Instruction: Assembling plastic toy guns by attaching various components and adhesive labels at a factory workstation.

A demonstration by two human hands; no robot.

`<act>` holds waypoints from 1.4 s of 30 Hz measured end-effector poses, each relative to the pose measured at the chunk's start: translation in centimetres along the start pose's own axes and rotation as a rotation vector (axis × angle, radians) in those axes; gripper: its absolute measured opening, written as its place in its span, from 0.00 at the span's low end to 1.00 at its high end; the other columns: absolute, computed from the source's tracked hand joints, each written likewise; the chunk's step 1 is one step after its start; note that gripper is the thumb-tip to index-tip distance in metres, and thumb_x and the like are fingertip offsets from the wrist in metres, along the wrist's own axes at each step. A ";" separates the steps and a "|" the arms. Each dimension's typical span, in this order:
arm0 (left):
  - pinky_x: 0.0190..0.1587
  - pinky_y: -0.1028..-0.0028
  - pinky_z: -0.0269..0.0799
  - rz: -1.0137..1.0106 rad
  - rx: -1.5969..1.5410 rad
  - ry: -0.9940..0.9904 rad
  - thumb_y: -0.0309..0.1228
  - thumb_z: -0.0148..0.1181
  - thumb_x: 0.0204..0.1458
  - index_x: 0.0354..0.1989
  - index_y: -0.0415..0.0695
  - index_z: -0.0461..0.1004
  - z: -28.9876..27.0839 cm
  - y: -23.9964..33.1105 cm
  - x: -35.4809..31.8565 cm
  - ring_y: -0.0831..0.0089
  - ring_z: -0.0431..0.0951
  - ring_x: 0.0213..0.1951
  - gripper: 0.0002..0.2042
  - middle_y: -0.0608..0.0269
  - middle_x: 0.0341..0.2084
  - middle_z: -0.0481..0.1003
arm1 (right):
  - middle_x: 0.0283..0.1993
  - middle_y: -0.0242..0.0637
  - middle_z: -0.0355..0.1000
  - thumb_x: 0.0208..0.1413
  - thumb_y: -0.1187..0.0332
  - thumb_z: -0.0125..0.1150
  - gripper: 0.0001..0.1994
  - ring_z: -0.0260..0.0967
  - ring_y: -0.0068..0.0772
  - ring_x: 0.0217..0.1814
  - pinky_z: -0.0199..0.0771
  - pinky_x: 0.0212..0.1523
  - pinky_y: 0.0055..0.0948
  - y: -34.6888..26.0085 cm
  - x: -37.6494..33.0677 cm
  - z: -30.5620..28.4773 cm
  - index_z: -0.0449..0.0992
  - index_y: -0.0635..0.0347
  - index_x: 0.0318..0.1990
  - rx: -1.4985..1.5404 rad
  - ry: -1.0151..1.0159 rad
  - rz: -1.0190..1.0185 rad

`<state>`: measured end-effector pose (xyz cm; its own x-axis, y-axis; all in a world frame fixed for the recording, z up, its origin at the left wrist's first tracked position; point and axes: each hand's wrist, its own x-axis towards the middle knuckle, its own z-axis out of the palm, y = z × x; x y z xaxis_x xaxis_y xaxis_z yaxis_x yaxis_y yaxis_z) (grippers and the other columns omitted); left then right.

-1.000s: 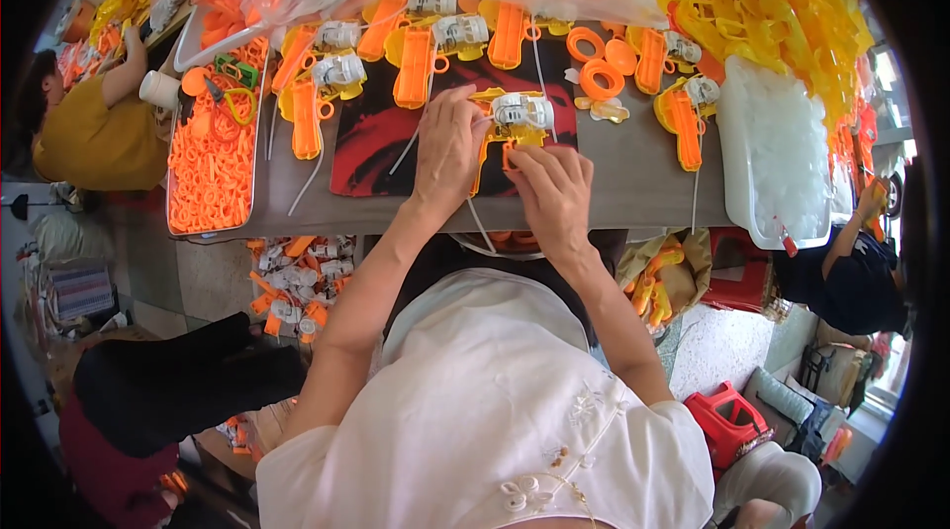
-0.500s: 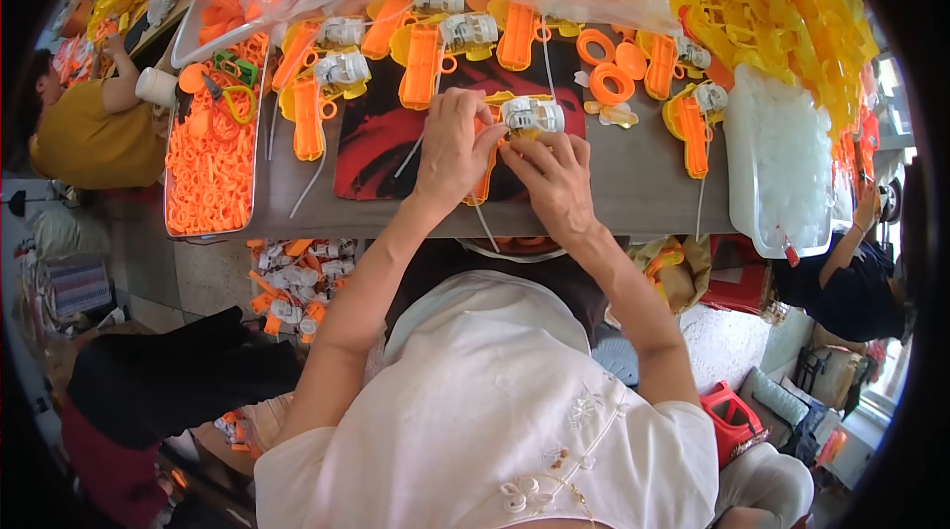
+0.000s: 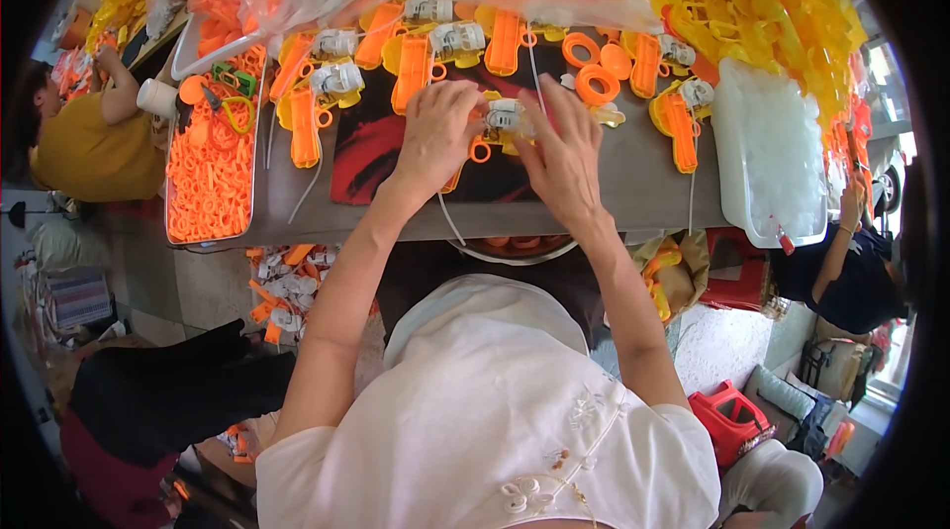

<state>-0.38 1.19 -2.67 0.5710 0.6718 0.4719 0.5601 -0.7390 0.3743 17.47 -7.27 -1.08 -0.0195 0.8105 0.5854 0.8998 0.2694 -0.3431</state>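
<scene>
Grey worktable [image 3: 633, 183], crowded workshop | both grips pinch toy part [image 3: 507, 119] | orange-piece tray [image 3: 210, 173] left

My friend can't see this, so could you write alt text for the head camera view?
Both hands, left hand and right hand, hold a small orange and yellow toy piece over a grey table, with similar toy pieces lined up behind and a tray of orange parts at left.

bright daylight, soft shadows; fisheye bends the edges, dark vignette at corners.
</scene>
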 end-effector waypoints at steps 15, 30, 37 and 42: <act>0.60 0.59 0.64 0.061 0.096 0.083 0.21 0.63 0.47 0.43 0.40 0.77 1.2 4.4 -2.6 0.62 0.67 0.61 0.13 0.58 0.56 0.71 | 0.61 0.38 0.71 0.55 0.72 0.62 0.20 0.65 0.42 0.62 0.59 0.62 0.43 0.4 -0.9 2.4 0.73 0.60 0.56 0.035 -0.026 0.043; 0.57 0.58 0.65 0.110 -0.079 0.099 0.20 0.61 0.42 0.44 0.45 0.79 1.0 2.2 -0.4 0.59 0.73 0.51 0.17 0.61 0.46 0.74 | 0.60 0.38 0.70 0.51 0.78 0.61 0.22 0.65 0.44 0.61 0.62 0.60 0.43 0.8 -1.6 4.2 0.72 0.59 0.56 0.082 0.085 0.122; 0.60 0.57 0.64 -0.142 -0.290 0.095 0.28 0.56 0.59 0.57 0.38 0.71 -0.8 4.7 -3.4 0.50 0.70 0.56 0.18 0.48 0.52 0.72 | 0.61 0.45 0.67 0.48 0.86 0.60 0.26 0.62 0.56 0.63 0.67 0.62 0.44 0.6 -4.5 -0.5 0.72 0.57 0.56 0.246 -0.012 0.208; 0.58 0.62 0.70 -0.091 -0.580 -0.013 0.22 0.57 0.58 0.57 0.36 0.71 -0.1 7.4 -1.9 0.54 0.74 0.57 0.18 0.50 0.54 0.74 | 0.65 0.49 0.62 0.49 0.87 0.54 0.25 0.58 0.57 0.67 0.62 0.66 0.45 4.1 -7.7 -5.1 0.73 0.57 0.56 0.043 0.092 0.368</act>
<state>2.62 -5.52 -0.68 0.5453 0.7315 0.4094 0.1894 -0.5833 0.7899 23.53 -15.09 -3.24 0.3424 0.8078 0.4798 0.8204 -0.0082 -0.5718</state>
